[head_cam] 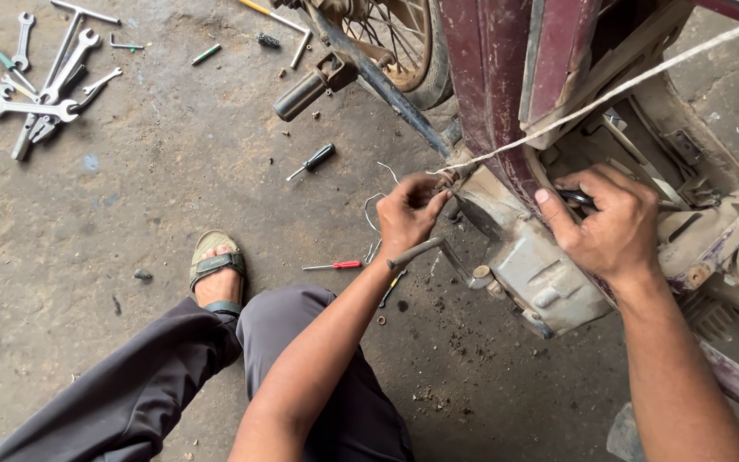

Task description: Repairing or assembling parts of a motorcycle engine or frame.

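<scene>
A maroon motorcycle [489,77] lies stripped in front of me, its grey engine case [540,274] low in the middle. My left hand [408,214] pinches the end of a pale cord [609,90] where it meets the frame, by a thin bent wire [374,205]. That cord runs taut up to the right. My right hand [609,227] is curled around a dark cable or part [576,198] inside the open frame; what exactly it grips is hidden by the fingers.
Several spanners [36,85] lie at the far left on the concrete floor. A black-handled screwdriver [314,160] and a red-handled screwdriver [335,266] lie near my sandalled foot [215,274]. A spoked wheel [399,43] and footpeg [305,90] stand behind.
</scene>
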